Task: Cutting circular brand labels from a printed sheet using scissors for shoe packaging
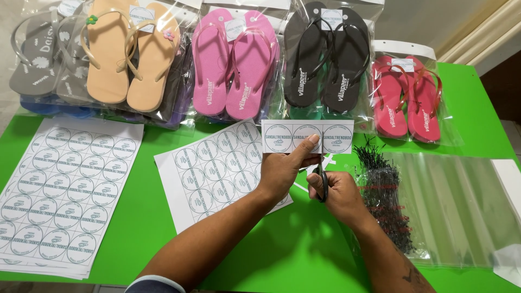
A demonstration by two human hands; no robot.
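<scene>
**Scissors at a strip of round labels**

From the head camera: the left hand point(283, 169) pinches a paper strip of three round labels point(307, 136) between thumb and fingers, holding it above the green table point(152, 228). The right hand point(337, 191) has its fingers curled through black-handled scissors point(322, 172), blades at the strip's lower edge. Label sheets point(65, 190) lie left; bagged flip-flops point(233, 62) line the far edge.

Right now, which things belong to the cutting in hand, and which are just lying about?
In use: label strip, scissors, left hand, right hand.
Lying about: label sheets, bagged flip-flops, black tag fasteners, clear bags.
</scene>
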